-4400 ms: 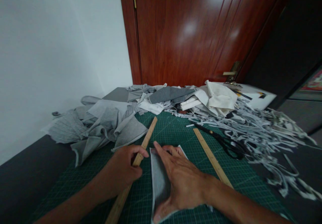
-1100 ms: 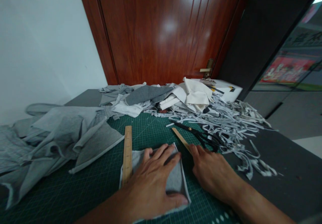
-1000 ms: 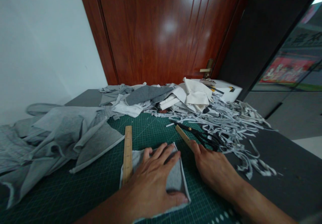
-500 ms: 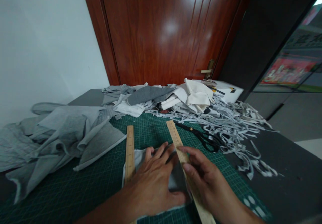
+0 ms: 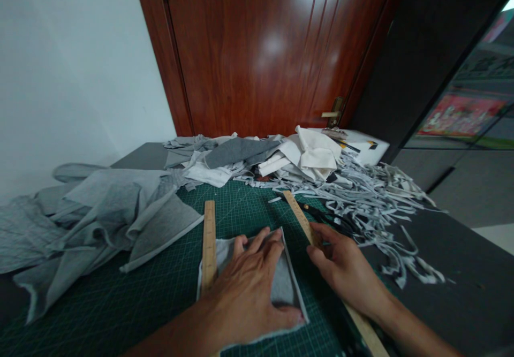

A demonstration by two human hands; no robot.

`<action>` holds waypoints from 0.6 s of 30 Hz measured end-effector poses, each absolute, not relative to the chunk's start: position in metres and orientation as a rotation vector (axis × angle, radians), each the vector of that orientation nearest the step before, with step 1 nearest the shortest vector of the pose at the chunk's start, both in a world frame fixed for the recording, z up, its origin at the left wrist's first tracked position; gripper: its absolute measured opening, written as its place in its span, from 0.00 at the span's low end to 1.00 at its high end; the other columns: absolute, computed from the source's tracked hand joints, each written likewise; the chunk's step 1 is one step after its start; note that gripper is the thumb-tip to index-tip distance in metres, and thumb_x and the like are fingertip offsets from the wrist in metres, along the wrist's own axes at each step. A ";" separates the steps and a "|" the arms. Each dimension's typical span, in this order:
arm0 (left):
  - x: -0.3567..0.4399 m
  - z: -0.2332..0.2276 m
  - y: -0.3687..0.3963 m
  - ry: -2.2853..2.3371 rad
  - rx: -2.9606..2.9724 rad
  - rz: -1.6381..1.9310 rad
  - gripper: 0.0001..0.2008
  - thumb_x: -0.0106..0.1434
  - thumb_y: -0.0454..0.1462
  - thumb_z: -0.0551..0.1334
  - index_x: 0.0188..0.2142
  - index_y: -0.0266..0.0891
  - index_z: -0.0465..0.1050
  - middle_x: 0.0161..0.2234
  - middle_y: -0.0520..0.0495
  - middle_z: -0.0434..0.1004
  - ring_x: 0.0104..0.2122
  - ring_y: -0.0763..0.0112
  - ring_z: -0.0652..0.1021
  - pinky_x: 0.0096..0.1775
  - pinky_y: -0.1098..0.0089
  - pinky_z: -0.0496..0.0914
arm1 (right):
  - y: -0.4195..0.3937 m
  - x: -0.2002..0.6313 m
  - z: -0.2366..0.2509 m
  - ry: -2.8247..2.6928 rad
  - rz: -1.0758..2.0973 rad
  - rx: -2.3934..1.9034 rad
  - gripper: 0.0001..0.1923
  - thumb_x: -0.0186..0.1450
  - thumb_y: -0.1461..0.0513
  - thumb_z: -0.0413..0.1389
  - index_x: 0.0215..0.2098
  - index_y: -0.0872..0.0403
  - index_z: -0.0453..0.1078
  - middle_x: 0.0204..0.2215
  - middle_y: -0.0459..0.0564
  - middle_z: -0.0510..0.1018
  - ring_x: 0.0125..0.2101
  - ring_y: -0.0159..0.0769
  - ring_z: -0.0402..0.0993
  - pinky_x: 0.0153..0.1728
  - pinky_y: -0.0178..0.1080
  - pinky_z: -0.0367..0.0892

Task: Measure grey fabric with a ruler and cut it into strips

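The left hand point(image 5: 244, 293) lies flat, fingers spread and gripping nothing, pressing a grey cloth square point(image 5: 283, 287) onto the green cutting mat point(image 5: 160, 298) near the front of the desk point(image 5: 461, 271). A wooden ruler point(image 5: 209, 244) lies along the cloth's left edge, partly under that hand's wrist. The right hand point(image 5: 341, 266) is closed around a second ruler point(image 5: 299, 215), which runs slantwise just right of the cloth and apart from it; its far end points toward the scissors point(image 5: 333, 222) and its near end passes under the forearm. The step in hand looks like lining up this second ruler against the cloth's right edge, so the next move calls for swinging it parallel to the first ruler and setting it flush on the edge while the left hand keeps the cloth from creeping. The scissors are partly hidden behind the ruler and hand, so whether their blades are open is hard to say. A heap of grey fabric point(image 5: 100, 218) spreads over the mat's left side, folded white and grey pieces point(image 5: 281, 156) pile at the back, and a tangle of cut strips point(image 5: 373, 191) trails to the right. Behind the desk stand a reddish wooden door point(image 5: 261, 52) with a brass handle point(image 5: 333, 113) and a white wall point(image 5: 72, 62).
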State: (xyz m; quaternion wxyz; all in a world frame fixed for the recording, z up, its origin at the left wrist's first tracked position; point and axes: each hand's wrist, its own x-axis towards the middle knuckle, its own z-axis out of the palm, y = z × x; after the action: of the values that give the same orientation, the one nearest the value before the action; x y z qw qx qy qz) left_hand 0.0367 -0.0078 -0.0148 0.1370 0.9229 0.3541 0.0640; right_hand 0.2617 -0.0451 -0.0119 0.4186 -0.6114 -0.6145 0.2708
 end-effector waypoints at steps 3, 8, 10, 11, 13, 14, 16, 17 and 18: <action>0.037 -0.016 -0.007 0.978 2.698 0.206 0.51 0.59 0.60 0.69 0.74 0.45 0.54 0.77 0.43 0.48 0.76 0.43 0.51 0.69 0.33 0.50 | -0.052 0.251 -0.003 -1.435 0.978 -1.443 0.20 0.71 0.51 0.53 0.52 0.56 0.73 0.20 0.40 0.72 0.18 0.34 0.67 0.20 0.35 0.61; 0.040 -0.010 -0.007 0.965 2.695 0.186 0.49 0.58 0.57 0.69 0.74 0.48 0.56 0.77 0.40 0.50 0.74 0.38 0.54 0.66 0.28 0.52 | -0.067 0.220 -0.007 -1.295 1.439 -1.140 0.24 0.71 0.41 0.54 0.35 0.52 0.68 0.21 0.41 0.72 0.17 0.30 0.67 0.23 0.35 0.65; 0.041 -0.008 -0.007 0.962 2.707 0.173 0.49 0.57 0.53 0.70 0.74 0.47 0.57 0.77 0.38 0.51 0.74 0.37 0.54 0.66 0.29 0.53 | -0.069 0.209 -0.016 -1.270 1.482 -1.075 0.26 0.71 0.39 0.53 0.33 0.52 0.67 0.23 0.42 0.73 0.18 0.30 0.68 0.24 0.35 0.66; 0.041 -0.008 -0.007 0.965 2.713 0.172 0.47 0.58 0.51 0.69 0.74 0.46 0.57 0.77 0.38 0.51 0.74 0.38 0.54 0.67 0.30 0.53 | -0.070 0.206 -0.020 -1.266 1.441 -1.088 0.25 0.72 0.40 0.53 0.33 0.51 0.67 0.24 0.43 0.73 0.20 0.31 0.70 0.25 0.35 0.67; 0.040 -0.007 -0.008 0.971 2.715 0.176 0.44 0.60 0.47 0.67 0.73 0.44 0.57 0.77 0.38 0.50 0.75 0.40 0.53 0.68 0.32 0.52 | -0.069 0.202 -0.029 -1.306 1.243 -1.179 0.21 0.73 0.44 0.53 0.36 0.51 0.67 0.27 0.45 0.74 0.25 0.35 0.74 0.28 0.36 0.70; 0.040 -0.007 -0.008 0.974 2.709 0.182 0.44 0.60 0.47 0.66 0.74 0.44 0.57 0.77 0.38 0.50 0.75 0.40 0.53 0.68 0.32 0.51 | -0.069 0.202 -0.032 -1.350 1.120 -1.238 0.18 0.74 0.46 0.52 0.38 0.51 0.68 0.29 0.47 0.76 0.29 0.37 0.76 0.31 0.37 0.73; 0.039 -0.008 -0.009 0.971 2.695 0.195 0.44 0.60 0.47 0.66 0.74 0.44 0.57 0.77 0.39 0.51 0.75 0.41 0.53 0.69 0.33 0.50 | -0.069 0.204 -0.037 -1.470 0.898 -1.340 0.11 0.74 0.53 0.52 0.42 0.51 0.69 0.36 0.52 0.80 0.36 0.42 0.80 0.40 0.42 0.76; 0.039 -0.008 -0.009 0.968 2.690 0.203 0.44 0.60 0.47 0.67 0.73 0.44 0.58 0.76 0.39 0.54 0.75 0.41 0.53 0.69 0.33 0.50 | -0.069 0.206 -0.039 -1.535 0.821 -1.376 0.10 0.73 0.55 0.52 0.45 0.52 0.69 0.39 0.54 0.81 0.39 0.44 0.81 0.44 0.45 0.77; 0.039 -0.008 -0.009 0.966 2.687 0.212 0.44 0.59 0.47 0.68 0.73 0.45 0.59 0.75 0.40 0.56 0.75 0.41 0.54 0.69 0.34 0.50 | -0.070 0.207 -0.041 -1.591 0.760 -1.408 0.11 0.72 0.58 0.52 0.50 0.52 0.69 0.43 0.56 0.82 0.43 0.46 0.82 0.48 0.48 0.77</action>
State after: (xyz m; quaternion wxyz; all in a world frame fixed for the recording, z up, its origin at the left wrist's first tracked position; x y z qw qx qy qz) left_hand 0.0392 -0.0094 -0.0075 0.1386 0.9294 0.3341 0.0732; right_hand 0.2073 -0.0698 -0.0410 0.4284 -0.5638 -0.6371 0.3044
